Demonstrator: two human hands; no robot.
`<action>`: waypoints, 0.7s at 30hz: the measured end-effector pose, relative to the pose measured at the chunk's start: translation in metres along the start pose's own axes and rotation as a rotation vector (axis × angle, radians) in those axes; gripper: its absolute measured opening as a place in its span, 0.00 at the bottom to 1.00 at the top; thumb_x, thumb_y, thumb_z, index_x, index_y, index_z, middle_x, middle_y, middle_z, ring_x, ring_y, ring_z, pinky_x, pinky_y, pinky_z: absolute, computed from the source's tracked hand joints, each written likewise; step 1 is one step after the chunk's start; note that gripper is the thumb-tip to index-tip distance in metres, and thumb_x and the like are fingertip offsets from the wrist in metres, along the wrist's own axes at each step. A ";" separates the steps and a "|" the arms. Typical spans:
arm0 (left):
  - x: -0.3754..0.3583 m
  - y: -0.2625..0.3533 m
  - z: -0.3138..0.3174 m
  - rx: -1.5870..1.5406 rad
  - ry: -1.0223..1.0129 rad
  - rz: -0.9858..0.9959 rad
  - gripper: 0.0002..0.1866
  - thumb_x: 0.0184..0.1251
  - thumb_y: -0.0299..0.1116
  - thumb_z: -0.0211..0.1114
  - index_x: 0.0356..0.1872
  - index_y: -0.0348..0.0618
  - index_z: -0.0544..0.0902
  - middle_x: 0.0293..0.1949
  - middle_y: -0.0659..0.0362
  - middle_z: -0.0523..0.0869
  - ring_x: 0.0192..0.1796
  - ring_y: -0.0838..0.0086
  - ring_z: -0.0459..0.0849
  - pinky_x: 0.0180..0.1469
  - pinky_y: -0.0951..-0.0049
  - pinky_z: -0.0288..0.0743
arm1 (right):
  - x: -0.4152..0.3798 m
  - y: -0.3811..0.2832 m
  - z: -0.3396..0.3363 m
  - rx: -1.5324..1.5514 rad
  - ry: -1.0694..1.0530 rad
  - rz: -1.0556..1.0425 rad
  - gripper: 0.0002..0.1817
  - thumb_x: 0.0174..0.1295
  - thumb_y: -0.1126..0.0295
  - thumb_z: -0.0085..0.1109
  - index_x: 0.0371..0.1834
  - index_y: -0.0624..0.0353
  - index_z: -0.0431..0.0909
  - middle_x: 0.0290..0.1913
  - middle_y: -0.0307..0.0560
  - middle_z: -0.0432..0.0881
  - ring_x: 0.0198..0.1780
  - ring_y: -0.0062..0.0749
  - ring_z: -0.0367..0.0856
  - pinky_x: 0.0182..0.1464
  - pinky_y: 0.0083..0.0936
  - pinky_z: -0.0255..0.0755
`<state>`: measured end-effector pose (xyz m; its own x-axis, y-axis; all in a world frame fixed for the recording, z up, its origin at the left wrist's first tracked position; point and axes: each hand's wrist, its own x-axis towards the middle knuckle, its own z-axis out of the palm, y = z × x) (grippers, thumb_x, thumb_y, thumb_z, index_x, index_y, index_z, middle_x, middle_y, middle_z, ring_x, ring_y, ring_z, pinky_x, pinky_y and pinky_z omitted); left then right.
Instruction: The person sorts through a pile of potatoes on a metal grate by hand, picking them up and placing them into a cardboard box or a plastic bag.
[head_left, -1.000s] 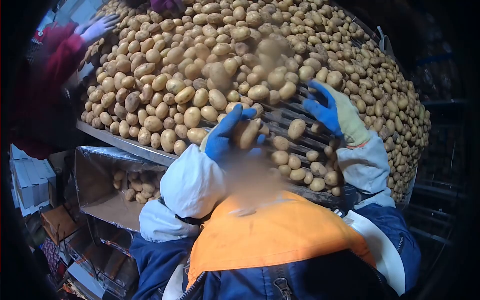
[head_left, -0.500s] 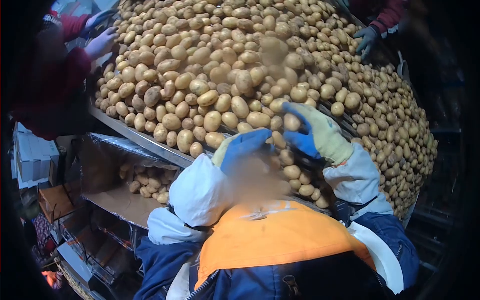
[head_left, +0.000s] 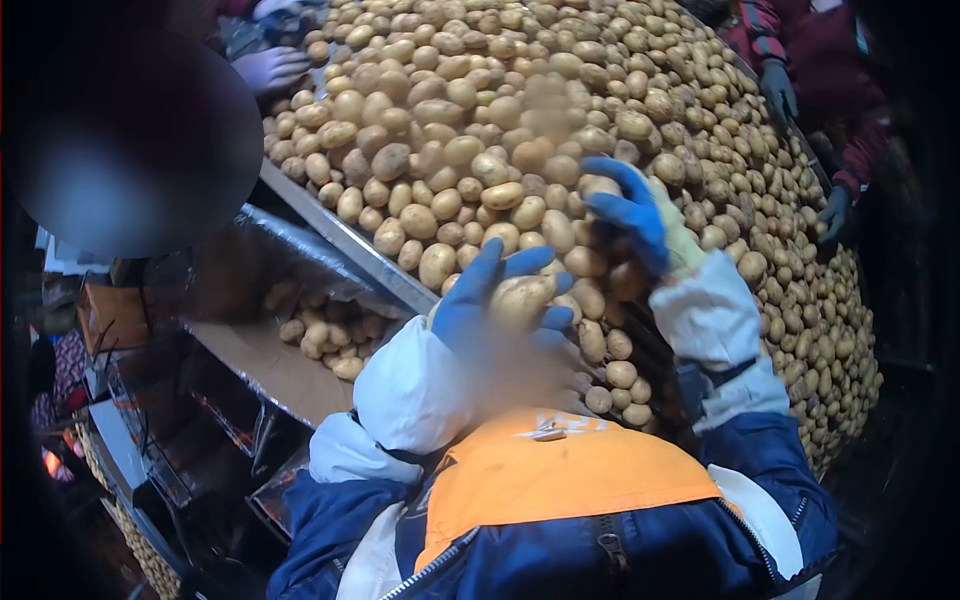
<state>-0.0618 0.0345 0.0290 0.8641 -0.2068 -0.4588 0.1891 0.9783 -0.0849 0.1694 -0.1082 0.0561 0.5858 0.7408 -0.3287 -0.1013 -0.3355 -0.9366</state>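
Note:
Both my hands wear blue-coated gloves with pale cuffs. My left hand (head_left: 490, 295) is turned palm up at the near edge of the heap, its fingers curled around a potato (head_left: 522, 298). Farther right and a little higher, my right hand (head_left: 632, 212) bends its fingers around another potato (head_left: 600, 187), partly hidden by the glove. Many loose potatoes (head_left: 445, 203) spread beyond and around both hands. A few smaller potatoes (head_left: 621, 374) lie below my right hand, close to my body. A blurred spot covers my left wrist area.
A metal rim (head_left: 345, 235) borders the heap on the left. Beside it stands a lined cardboard box (head_left: 270, 365) with potatoes inside. Co-workers' gloved hands rest at the far left (head_left: 272, 70) and right (head_left: 778, 92). A dark rounded shape (head_left: 140, 140) blocks the upper left.
My left hand has turned from palm down to palm up and now holds a potato. My right hand has moved up and right within a shifted view. The dark shape has come into view.

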 end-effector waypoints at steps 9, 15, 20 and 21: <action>-0.082 -0.009 -0.030 0.726 0.109 0.733 0.35 0.68 0.25 0.75 0.75 0.37 0.71 0.65 0.54 0.81 0.58 0.70 0.85 0.60 0.67 0.82 | -0.078 0.045 0.019 0.641 -0.131 -0.083 0.25 0.78 0.56 0.52 0.71 0.57 0.72 0.58 0.54 0.85 0.32 0.35 0.82 0.33 0.30 0.78; -0.211 -0.039 -0.075 0.661 0.562 1.368 0.31 0.65 0.17 0.73 0.70 0.36 0.76 0.62 0.53 0.83 0.57 0.71 0.85 0.62 0.72 0.82 | -0.070 0.029 0.057 0.553 -0.284 0.001 0.25 0.79 0.54 0.49 0.66 0.62 0.78 0.49 0.48 0.85 0.30 0.28 0.79 0.27 0.24 0.71; -0.331 -0.085 -0.161 0.469 1.242 1.665 0.27 0.65 0.16 0.72 0.66 0.38 0.80 0.58 0.55 0.85 0.55 0.72 0.86 0.60 0.72 0.83 | -0.060 0.031 0.074 0.455 -0.332 -0.021 0.28 0.78 0.52 0.50 0.71 0.61 0.75 0.54 0.46 0.83 0.31 0.26 0.77 0.29 0.24 0.71; -0.351 -0.095 -0.184 0.406 1.327 1.641 0.26 0.67 0.17 0.71 0.66 0.38 0.80 0.59 0.56 0.84 0.56 0.72 0.85 0.59 0.73 0.82 | -0.060 0.031 0.081 0.450 -0.330 -0.024 0.28 0.78 0.52 0.50 0.71 0.61 0.75 0.54 0.46 0.83 0.31 0.26 0.77 0.29 0.24 0.71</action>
<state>-0.4685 0.0169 0.0350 -0.4068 0.9075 -0.1044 0.0250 0.1253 0.9918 0.0657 -0.1161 0.0371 0.3163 0.9126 -0.2591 -0.4662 -0.0883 -0.8803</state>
